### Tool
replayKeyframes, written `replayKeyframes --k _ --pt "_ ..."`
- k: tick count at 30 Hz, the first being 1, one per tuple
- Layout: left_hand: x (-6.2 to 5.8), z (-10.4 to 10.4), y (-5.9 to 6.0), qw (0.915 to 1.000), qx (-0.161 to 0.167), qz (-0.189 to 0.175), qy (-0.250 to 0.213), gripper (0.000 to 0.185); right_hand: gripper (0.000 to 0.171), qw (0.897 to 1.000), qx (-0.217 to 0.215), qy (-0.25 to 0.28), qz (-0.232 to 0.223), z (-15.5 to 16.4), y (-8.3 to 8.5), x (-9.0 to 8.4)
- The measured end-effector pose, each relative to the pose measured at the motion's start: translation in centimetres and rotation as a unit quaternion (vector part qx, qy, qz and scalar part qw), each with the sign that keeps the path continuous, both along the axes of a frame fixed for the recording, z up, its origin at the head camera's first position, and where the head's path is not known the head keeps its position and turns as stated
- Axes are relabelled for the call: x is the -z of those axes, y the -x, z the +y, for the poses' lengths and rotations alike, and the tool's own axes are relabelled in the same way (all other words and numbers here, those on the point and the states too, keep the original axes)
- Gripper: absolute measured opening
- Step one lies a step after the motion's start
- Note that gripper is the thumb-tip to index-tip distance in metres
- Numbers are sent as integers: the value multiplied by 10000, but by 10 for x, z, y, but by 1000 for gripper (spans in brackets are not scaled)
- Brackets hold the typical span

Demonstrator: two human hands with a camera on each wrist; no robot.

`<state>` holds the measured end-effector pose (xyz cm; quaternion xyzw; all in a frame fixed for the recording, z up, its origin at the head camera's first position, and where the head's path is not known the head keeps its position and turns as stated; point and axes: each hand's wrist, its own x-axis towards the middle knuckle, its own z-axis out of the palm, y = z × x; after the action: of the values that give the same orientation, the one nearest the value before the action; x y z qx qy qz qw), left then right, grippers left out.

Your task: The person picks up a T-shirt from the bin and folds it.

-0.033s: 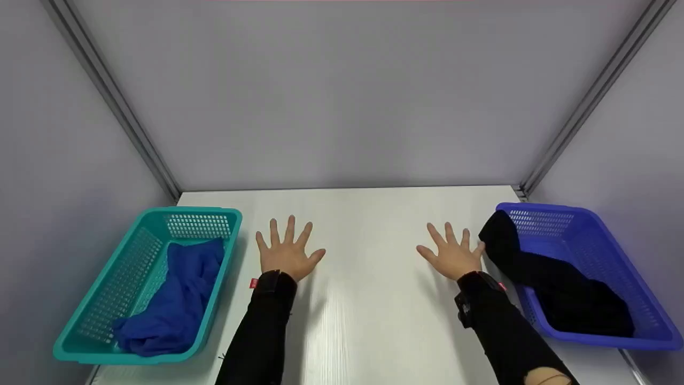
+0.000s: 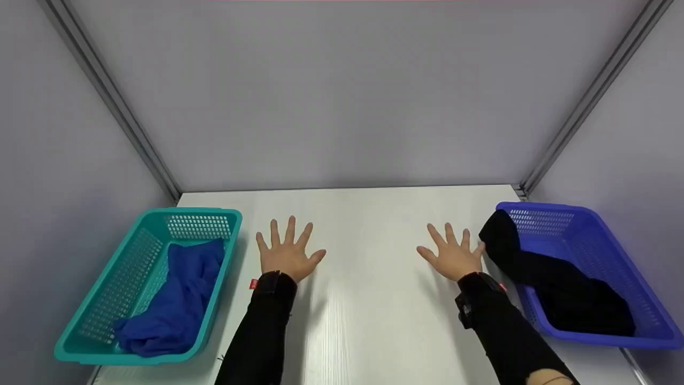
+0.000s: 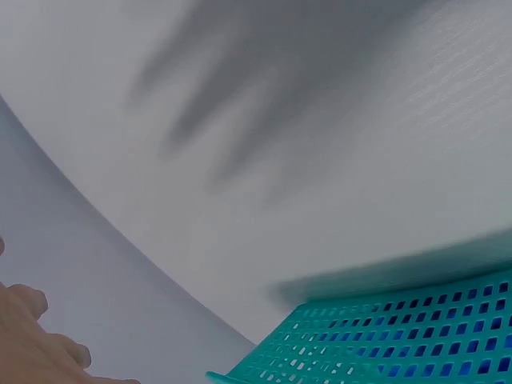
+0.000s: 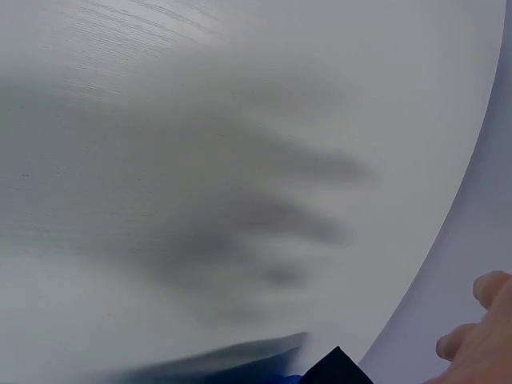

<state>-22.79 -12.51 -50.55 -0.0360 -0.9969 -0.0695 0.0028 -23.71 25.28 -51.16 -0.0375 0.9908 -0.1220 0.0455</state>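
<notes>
Black cloth (image 2: 556, 280) lies heaped in the blue basket (image 2: 614, 251) at the right end of the bench (image 2: 368, 299), one fold spilling over the near rim just beside the right hand (image 2: 453, 255). Both hands rest flat with fingers spread, holding nothing, so I judge no step is begun; the left hand (image 2: 287, 254) lies near the teal basket (image 2: 133, 256) with its blue cloth (image 2: 179, 299). A pick-up would call for closing a grip on that fold.

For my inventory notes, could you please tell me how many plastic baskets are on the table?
2. The teal basket sits at the table's left edge, holding a blue cloth; the blue basket sits at the right edge, holding a black cloth.
</notes>
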Motion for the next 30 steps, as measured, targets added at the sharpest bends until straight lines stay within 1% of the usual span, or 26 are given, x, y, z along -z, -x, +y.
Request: replayKeyframes --k 4,8,13,18,23,28,30 --pt "-1 1 -1 10000 32 -17 28 78 74 10000 -14 23 51 0 -2 -1" --pt "-5 1 -1 9999 118 -35 32 78 74 9999 -11 104 67 1 -5 0" --pt "-11 -8 -3 9999 125 -95 50 77 75 9999 -68 127 45 1 -7 1" --pt "-14 -29 -4 9999 96 -86 1 77 75 9999 -104 97 77 2 -9 -1" --pt "-15 -55 -7 9999 -39 -49 -111 76 75 9999 -97 63 26 3 -11 -3" --pt "-16 -84 -12 9990 -256 -157 -333 77 75 9999 -134 94 16 5 -14 -1" --pt "-17 -97 -15 9978 -362 -261 -487 79 75 9998 -142 103 21 6 -15 0"
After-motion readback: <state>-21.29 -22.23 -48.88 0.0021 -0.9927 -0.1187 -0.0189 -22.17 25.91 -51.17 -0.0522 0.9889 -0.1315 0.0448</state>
